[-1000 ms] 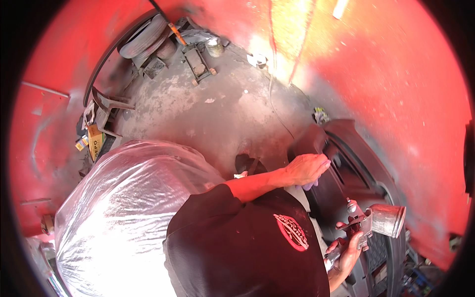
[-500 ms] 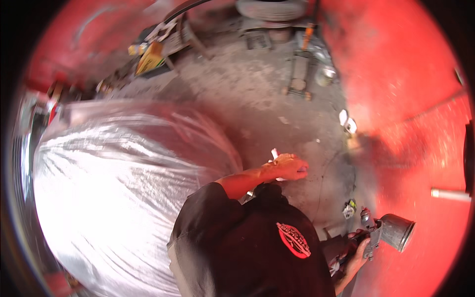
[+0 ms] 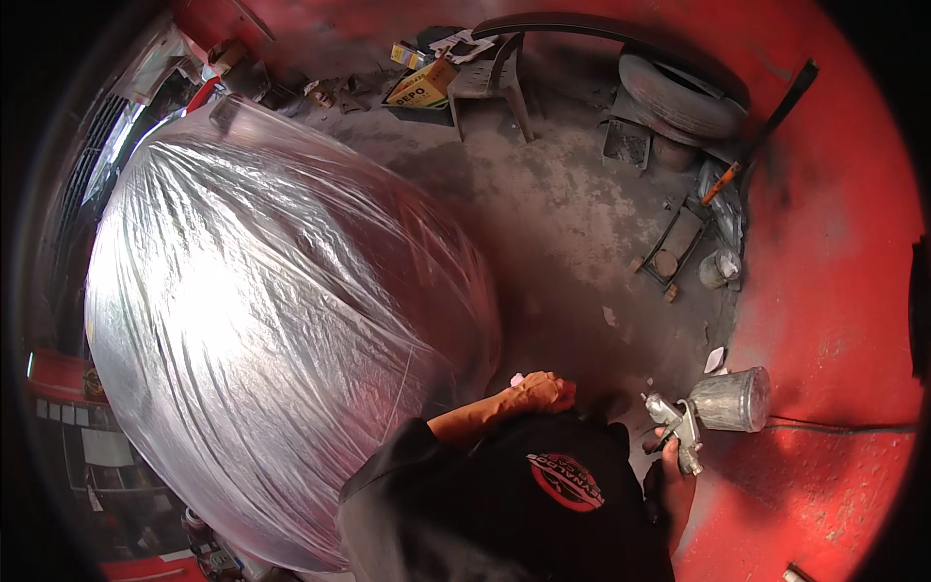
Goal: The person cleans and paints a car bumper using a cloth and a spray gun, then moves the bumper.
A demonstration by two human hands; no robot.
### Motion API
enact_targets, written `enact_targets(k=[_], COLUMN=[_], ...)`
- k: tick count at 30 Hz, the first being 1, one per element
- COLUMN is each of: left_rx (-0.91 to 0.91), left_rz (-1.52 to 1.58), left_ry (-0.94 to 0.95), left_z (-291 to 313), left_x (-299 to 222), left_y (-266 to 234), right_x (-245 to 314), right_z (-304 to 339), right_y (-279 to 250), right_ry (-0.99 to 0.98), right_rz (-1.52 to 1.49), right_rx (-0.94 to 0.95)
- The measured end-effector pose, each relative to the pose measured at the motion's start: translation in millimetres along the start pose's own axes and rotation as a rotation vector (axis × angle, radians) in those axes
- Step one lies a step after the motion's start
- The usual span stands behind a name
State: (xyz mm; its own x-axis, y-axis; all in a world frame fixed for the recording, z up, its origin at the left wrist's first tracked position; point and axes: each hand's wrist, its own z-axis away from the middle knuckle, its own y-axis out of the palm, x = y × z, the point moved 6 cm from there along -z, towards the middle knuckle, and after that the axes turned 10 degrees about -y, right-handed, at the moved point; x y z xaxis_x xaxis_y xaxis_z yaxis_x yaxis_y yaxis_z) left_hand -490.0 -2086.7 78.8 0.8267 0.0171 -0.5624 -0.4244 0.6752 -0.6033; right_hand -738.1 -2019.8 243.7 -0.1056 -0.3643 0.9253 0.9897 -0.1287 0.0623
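In my right hand (image 3: 669, 452) is a metal paint spray gun (image 3: 683, 427), with my fingers wrapped round its handle. Its silver paint cup (image 3: 734, 400) points to the right, in front of the red wall. My left hand (image 3: 547, 393) is closed in a fist before my black shirt. A small pale bit (image 3: 517, 379) sticks out by its wrist side; what it belongs to is hidden by the fingers. Left of that arm bulges a large shape under a shiny clear plastic sheet (image 3: 281, 301).
Along the far side stand a plastic chair (image 3: 490, 87), a yellow box (image 3: 423, 85) and a dusty tire (image 3: 679, 95). A floor jack (image 3: 671, 242) with an orange-marked handle lies near the red wall (image 3: 834, 301). A dark hose (image 3: 834, 427) runs behind the cup.
The view has swung left, so the room's contents sit further right. My right hand has raised the spray gun and turned it; my left hand stays closed.
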Motion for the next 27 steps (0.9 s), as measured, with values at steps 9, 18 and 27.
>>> enact_targets(k=[9,18,27], left_rx=[-0.297,0.168,0.62], left_rz=[0.059,0.706,0.945], left_ry=[0.086,0.142,0.255], left_z=[-152,-172,-247], left_x=[-55,-242,-305], left_y=[-23,-110,-157], right_x=[68,164,222], right_z=[-172,-317,-360], right_y=[-77,-105,-73], right_ry=[-0.333,-0.217,-0.562], right_rz=[0.417,0.188,-0.005], right_rx=[0.307,0.24,0.077])
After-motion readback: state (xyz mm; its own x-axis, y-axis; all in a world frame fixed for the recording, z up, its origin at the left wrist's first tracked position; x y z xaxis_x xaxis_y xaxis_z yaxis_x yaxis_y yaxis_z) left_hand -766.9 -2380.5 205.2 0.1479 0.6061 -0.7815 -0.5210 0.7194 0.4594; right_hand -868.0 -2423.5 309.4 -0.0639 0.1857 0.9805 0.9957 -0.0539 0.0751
